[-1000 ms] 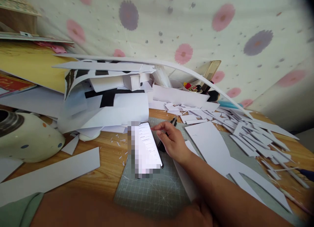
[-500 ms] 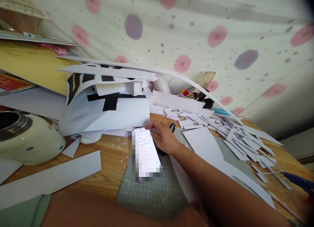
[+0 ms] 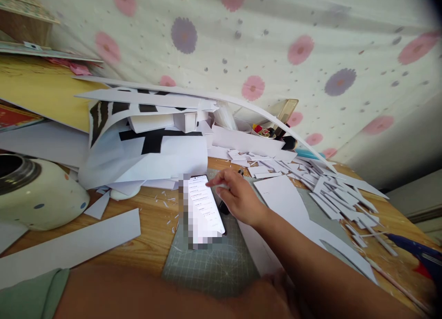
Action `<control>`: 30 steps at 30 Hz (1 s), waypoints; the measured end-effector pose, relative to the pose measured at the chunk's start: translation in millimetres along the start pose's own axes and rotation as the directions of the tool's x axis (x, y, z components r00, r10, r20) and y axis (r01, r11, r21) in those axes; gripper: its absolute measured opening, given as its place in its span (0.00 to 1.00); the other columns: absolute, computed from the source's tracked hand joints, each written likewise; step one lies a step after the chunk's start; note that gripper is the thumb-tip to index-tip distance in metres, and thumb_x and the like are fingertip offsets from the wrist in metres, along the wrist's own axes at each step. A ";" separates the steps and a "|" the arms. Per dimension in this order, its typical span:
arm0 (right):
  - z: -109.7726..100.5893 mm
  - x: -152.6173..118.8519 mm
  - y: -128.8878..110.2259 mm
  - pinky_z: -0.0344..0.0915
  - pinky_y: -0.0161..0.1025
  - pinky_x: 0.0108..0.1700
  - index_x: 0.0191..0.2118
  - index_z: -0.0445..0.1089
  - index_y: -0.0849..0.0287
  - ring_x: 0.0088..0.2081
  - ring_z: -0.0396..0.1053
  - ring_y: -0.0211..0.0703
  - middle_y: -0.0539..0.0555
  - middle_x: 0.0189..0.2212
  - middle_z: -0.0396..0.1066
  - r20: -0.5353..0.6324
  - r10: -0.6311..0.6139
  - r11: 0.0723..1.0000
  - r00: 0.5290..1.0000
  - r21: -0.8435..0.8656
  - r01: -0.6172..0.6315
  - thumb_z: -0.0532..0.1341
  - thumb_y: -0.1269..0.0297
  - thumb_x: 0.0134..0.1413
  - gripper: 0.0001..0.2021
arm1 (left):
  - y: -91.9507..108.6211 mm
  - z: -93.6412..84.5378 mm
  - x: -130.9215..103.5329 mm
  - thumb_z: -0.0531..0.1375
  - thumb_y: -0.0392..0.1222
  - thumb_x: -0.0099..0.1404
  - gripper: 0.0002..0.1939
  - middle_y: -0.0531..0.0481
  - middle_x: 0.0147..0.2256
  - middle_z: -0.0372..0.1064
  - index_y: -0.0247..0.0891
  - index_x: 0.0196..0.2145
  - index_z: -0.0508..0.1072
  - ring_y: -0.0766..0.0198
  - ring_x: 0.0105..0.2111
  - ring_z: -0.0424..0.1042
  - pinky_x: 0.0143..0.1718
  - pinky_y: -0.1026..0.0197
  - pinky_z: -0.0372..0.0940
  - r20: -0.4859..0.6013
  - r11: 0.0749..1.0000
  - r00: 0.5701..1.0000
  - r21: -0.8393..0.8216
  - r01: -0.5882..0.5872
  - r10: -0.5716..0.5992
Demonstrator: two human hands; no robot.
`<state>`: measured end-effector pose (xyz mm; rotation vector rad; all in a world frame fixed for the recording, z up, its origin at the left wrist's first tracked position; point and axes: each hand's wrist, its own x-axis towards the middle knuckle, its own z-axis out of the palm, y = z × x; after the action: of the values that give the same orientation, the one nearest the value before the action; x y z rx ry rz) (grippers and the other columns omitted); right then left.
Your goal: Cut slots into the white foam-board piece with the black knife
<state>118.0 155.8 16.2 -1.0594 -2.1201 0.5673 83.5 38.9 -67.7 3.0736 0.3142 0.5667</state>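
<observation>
Our likeliest slip, as we judge it, is a stray touch: the right hand (image 3: 238, 197) hangs over the upper right edge of the phone (image 3: 207, 211), its index finger (image 3: 213, 182) stretched to the lit screen and the thumb close behind. If the thumb or a curled finger sags, we could press a line of text we did not mean to. Whether the fingertip is in contact with the glass or just above it, we cannot tell.

A sideways push is the second worry. A black object (image 3: 223, 207) sits just right of the phone, partly beneath our palm, and a knuckle catching it could shove it into the phone's side. Our right forearm (image 3: 297, 250) also crosses over the cut white board (image 3: 285, 199) to the right of the phone; lowering the elbow might drag or crease that piece. Further right of the phone, a blue tool (image 3: 412, 249), perhaps a glue gun, would be a hazard if the arm swung wide.

The phone lies on the cutting mat (image 3: 221, 268), to the left of the right hand, and beyond and to the left of the left hand (image 3: 269, 296). The right hand grips nothing, with thumb and index finger apart. The left hand, nearer us than the phone and close under the right forearm, is blurred; we cannot tell how its fingers stand.
</observation>
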 end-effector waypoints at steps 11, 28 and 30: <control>7.8 -34.2 -3.4 0.60 0.46 0.46 0.32 0.62 0.55 0.35 0.72 0.43 0.51 0.31 0.77 -0.064 0.116 0.969 0.991 0.227 -0.099 0.55 0.71 0.59 0.05 | 1.1 -34.3 2.2 0.62 0.44 0.61 0.08 0.46 0.27 0.76 0.38 0.33 0.77 0.54 0.25 0.74 0.18 0.58 0.58 0.220 0.989 0.965 -0.059 -0.132 0.142; 6.6 -37.9 0.6 0.44 0.56 0.60 0.33 0.63 0.56 0.37 0.71 0.42 0.48 0.33 0.78 0.061 -0.013 0.993 0.998 0.115 0.006 0.55 0.72 0.61 0.06 | -1.0 -57.4 6.7 0.60 0.42 0.63 0.09 0.47 0.32 0.78 0.39 0.39 0.78 0.54 0.28 0.75 0.20 0.57 0.61 0.385 0.988 0.910 -0.065 -0.137 0.151; 6.6 -37.9 0.4 0.43 0.56 0.61 0.33 0.62 0.55 0.39 0.72 0.43 0.48 0.33 0.78 0.083 -0.008 0.994 0.996 0.109 -0.001 0.54 0.72 0.61 0.06 | -0.4 -55.4 5.2 0.60 0.41 0.63 0.09 0.47 0.32 0.78 0.39 0.39 0.78 0.54 0.28 0.75 0.19 0.57 0.61 0.366 0.988 0.918 -0.057 -0.142 0.153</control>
<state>129.6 124.6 -3.0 -0.9868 -2.1364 0.7285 68.7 38.3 -14.1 3.1009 0.0665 -0.0178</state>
